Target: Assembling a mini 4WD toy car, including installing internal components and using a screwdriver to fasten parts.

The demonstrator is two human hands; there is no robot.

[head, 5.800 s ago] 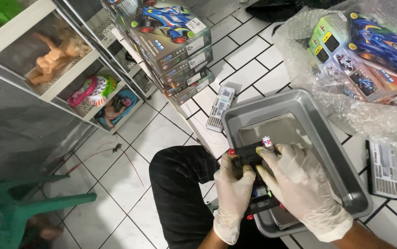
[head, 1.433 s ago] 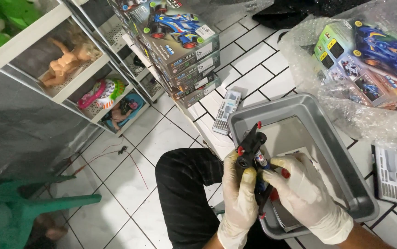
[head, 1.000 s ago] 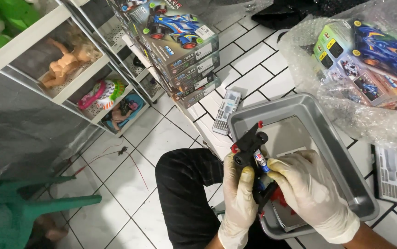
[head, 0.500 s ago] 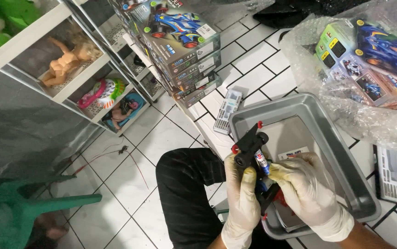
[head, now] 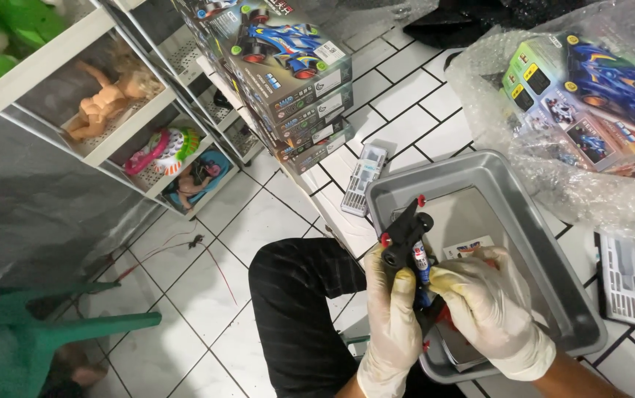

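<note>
My left hand [head: 391,324], in a pale glove, grips a small black toy car chassis [head: 406,236] with red hubs, held up on end over the near left corner of a grey metal tray [head: 560,295]. My right hand [head: 490,309], also gloved, presses on the lower part of the chassis, thumb against its side near a battery [head: 421,259] seated in it. A small sticker sheet [head: 465,249] lies in the tray just behind my hands.
A stack of toy car boxes [head: 288,81] stands beyond the tray. More boxes sit in bubble wrap [head: 590,118] at right. Plastic part frames [head: 363,178] [head: 622,278] lie on the white tiled floor. A shelf with dolls [head: 111,103] is at left, a green chair [head: 52,332] below.
The chassis was low and flat between both hands; it is now tipped upright and raised. My right hand has shifted down to its lower end.
</note>
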